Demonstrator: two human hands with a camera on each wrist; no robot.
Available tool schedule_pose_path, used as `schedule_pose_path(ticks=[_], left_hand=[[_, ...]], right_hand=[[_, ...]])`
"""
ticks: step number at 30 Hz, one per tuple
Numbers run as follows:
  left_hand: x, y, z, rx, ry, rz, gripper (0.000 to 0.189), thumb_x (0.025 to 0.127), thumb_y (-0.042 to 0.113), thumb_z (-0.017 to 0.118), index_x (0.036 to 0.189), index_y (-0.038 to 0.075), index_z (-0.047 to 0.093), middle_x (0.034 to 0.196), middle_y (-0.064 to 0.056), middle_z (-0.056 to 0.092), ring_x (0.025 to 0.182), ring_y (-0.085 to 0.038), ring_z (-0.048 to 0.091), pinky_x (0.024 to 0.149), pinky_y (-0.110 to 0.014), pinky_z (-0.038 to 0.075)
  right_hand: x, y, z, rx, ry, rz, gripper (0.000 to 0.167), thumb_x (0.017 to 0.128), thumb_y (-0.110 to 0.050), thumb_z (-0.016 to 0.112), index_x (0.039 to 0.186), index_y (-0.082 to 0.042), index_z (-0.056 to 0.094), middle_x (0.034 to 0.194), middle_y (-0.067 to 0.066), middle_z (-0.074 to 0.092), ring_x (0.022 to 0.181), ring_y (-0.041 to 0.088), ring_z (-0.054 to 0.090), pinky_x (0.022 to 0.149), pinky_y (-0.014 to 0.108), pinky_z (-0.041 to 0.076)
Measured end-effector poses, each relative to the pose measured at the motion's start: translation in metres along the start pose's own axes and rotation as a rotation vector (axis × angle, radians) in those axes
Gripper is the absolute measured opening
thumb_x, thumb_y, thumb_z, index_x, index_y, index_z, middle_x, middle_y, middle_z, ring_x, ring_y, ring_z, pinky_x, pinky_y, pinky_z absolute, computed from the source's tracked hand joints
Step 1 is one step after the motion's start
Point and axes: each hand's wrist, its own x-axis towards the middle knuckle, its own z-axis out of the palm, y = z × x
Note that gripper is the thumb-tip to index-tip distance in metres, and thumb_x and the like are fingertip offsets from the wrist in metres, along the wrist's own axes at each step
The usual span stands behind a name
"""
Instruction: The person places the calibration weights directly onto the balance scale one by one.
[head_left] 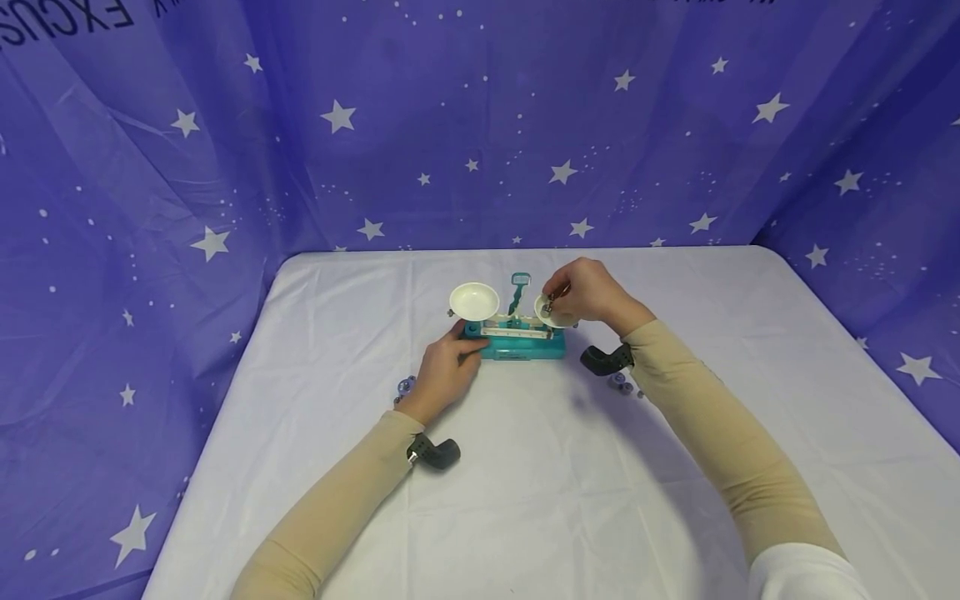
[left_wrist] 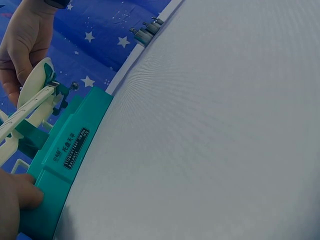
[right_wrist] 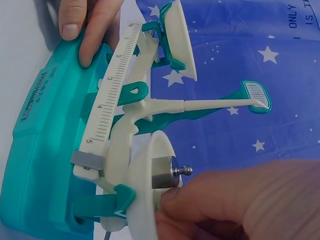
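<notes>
A teal and white pan balance (head_left: 522, 347) stands on the table, its ruler beam (right_wrist: 112, 82) facing front and a grey rider (right_wrist: 87, 160) near the beam's right end. My left hand (head_left: 446, 375) grips the left end of the base, thumb on the front face and a finger on top. Above that end is the left pan (head_left: 474, 302), with nothing in it. At the right pan (right_wrist: 142, 185), my right hand (head_left: 588, 287) has thumb and fingers curled together beside a shiny knobbed metal weight (right_wrist: 165, 172). The weight's lower part is hidden by the thumb.
Several metal weights (head_left: 621, 383) stand on the table right of the balance, below the right wrist. More small weights (head_left: 405, 387) lie beside the left wrist. A starry purple curtain (head_left: 450, 125) hangs behind the white table (head_left: 525, 500).
</notes>
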Motion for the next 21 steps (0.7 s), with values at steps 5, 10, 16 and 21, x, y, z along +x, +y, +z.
schedule_pose_path(ticks=[5,10,16,21], left_hand=[[0.0003,0.0007,0.0001,0.002,-0.006,-0.011,0.027,0.089,0.004,0.064,0.113,0.003,0.078,0.148,-0.031,0.050,0.134,-0.043,0.055,0.111,-0.051,0.047],[0.0001,0.0013,-0.0003,-0.004,-0.010,-0.015,0.027,0.090,0.005,0.064,0.113,0.003,0.078,0.149,-0.031,0.050,0.135,-0.042,0.055,0.112,-0.051,0.047],[0.0002,-0.0004,0.0001,0.000,-0.006,-0.006,0.027,0.089,0.004,0.064,0.112,0.003,0.078,0.148,-0.031,0.051,0.134,-0.043,0.055,0.112,-0.051,0.047],[0.0006,-0.0017,0.0008,0.009,0.004,0.005,0.027,0.089,0.004,0.064,0.111,0.003,0.078,0.147,-0.031,0.052,0.133,-0.042,0.057,0.110,-0.051,0.048]], right_hand=[[0.0005,0.0003,0.0002,-0.003,-0.003,-0.012,0.026,0.081,0.005,0.074,0.106,0.003,0.077,0.105,0.021,0.077,0.098,0.033,0.073,0.082,0.044,0.063],[0.0011,0.0001,0.0014,-0.007,0.004,-0.018,0.024,0.081,0.005,0.074,0.104,0.002,0.078,0.104,0.020,0.078,0.097,0.032,0.073,0.082,0.044,0.062],[0.0009,0.0010,0.0023,-0.014,0.014,-0.024,0.024,0.080,0.005,0.075,0.104,0.002,0.079,0.103,0.020,0.078,0.096,0.031,0.073,0.084,0.045,0.062],[0.0006,0.0004,0.0025,-0.016,0.012,-0.019,0.024,0.081,0.004,0.075,0.105,0.002,0.078,0.104,0.020,0.077,0.096,0.032,0.073,0.085,0.045,0.061]])
